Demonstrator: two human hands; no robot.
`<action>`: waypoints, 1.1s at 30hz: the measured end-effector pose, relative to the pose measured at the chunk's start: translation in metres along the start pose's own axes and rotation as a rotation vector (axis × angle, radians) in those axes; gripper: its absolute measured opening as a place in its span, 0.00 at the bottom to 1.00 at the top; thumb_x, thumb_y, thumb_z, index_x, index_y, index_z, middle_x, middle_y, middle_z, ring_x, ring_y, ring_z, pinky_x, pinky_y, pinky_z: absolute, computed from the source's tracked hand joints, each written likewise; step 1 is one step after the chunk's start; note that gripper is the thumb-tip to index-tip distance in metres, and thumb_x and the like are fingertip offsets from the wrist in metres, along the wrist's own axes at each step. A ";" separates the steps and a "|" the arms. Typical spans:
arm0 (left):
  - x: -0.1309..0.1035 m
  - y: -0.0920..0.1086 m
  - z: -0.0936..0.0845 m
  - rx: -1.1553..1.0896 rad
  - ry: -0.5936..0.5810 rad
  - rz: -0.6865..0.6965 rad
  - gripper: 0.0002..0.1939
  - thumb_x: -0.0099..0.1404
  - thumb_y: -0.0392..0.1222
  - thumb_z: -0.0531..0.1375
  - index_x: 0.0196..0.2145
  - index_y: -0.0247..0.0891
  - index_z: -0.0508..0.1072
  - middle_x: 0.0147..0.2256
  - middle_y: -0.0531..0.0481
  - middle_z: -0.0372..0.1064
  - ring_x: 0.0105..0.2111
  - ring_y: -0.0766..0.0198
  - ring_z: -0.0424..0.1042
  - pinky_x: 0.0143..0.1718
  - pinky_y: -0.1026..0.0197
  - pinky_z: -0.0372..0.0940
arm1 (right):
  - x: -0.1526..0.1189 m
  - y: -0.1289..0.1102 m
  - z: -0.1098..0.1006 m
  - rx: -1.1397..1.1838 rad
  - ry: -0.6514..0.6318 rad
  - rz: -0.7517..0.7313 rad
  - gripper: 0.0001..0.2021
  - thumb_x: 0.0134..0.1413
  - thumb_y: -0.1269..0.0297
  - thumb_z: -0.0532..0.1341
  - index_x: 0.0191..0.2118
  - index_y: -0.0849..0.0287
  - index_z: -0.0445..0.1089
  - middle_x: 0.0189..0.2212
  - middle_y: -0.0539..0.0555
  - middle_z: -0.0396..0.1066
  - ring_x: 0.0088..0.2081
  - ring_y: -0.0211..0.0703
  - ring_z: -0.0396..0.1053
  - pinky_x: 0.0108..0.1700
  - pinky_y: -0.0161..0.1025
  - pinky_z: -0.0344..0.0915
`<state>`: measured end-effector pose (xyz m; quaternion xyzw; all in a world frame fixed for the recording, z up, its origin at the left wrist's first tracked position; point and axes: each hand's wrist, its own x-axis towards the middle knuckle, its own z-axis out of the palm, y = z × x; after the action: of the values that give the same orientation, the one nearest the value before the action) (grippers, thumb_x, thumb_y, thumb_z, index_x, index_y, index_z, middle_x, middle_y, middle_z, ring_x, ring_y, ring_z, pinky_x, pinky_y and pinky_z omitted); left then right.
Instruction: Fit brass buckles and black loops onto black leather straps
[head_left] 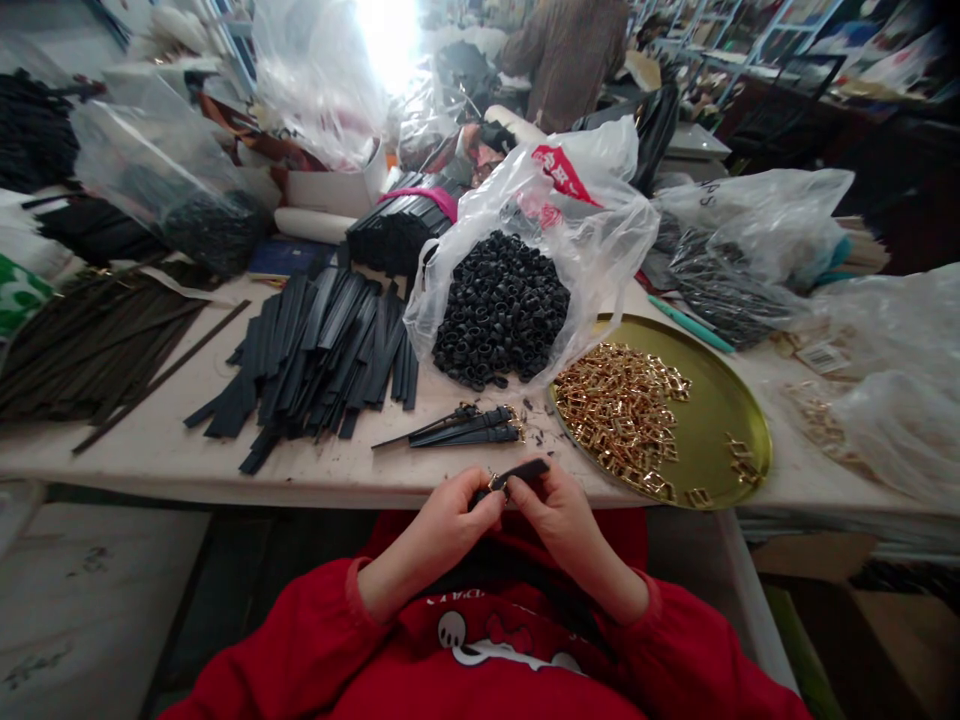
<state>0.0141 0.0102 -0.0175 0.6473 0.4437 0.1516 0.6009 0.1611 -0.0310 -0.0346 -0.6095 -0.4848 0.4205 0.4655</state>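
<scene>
Both hands meet at the table's front edge around a black strap [527, 470] with a small gold buckle on it. My left hand [466, 500] pinches the strap's left part beside the buckle. Fingers of my right hand [553, 498] are closed on its right part. Just beyond the hands lies a small stack of black straps with gold buckles [472, 428]. A clear plastic bag [592, 255] behind it lies open, full of small black loops [502, 310]. To the right, a round gold tray [720, 400] carries a heap of gold buckles [626, 405].
Many loose black straps [322, 340] spread over the table's left middle, with brown strips [112, 340] farther left. A banded black bundle [397, 225] stands behind. A teal tool [690, 322] and plastic bags [757, 230] lie right. Another person [574, 60] is in the background.
</scene>
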 end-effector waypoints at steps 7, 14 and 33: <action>-0.005 0.007 -0.009 -0.016 -0.070 -0.023 0.12 0.60 0.47 0.53 0.25 0.37 0.61 0.19 0.58 0.62 0.18 0.72 0.56 0.20 0.68 0.51 | 0.002 -0.005 -0.003 0.154 -0.137 0.102 0.10 0.49 0.57 0.59 0.28 0.58 0.61 0.22 0.47 0.61 0.26 0.36 0.59 0.29 0.34 0.58; -0.002 0.014 -0.011 -0.094 -0.133 -0.041 0.13 0.58 0.49 0.55 0.25 0.36 0.62 0.19 0.58 0.60 0.18 0.72 0.56 0.20 0.68 0.51 | 0.001 -0.019 -0.009 0.168 -0.180 0.048 0.09 0.48 0.57 0.60 0.28 0.57 0.62 0.22 0.46 0.60 0.25 0.36 0.58 0.28 0.34 0.56; 0.019 0.009 -0.020 0.004 0.082 0.033 0.13 0.58 0.51 0.56 0.32 0.37 0.64 0.20 0.57 0.64 0.20 0.69 0.63 0.23 0.67 0.56 | 0.026 -0.020 -0.010 -0.155 -0.200 -0.151 0.13 0.59 0.57 0.49 0.31 0.57 0.65 0.24 0.50 0.64 0.28 0.39 0.62 0.30 0.36 0.57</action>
<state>0.0143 0.0385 -0.0108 0.6489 0.4574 0.1871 0.5785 0.1718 -0.0053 -0.0149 -0.5603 -0.6044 0.4043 0.3966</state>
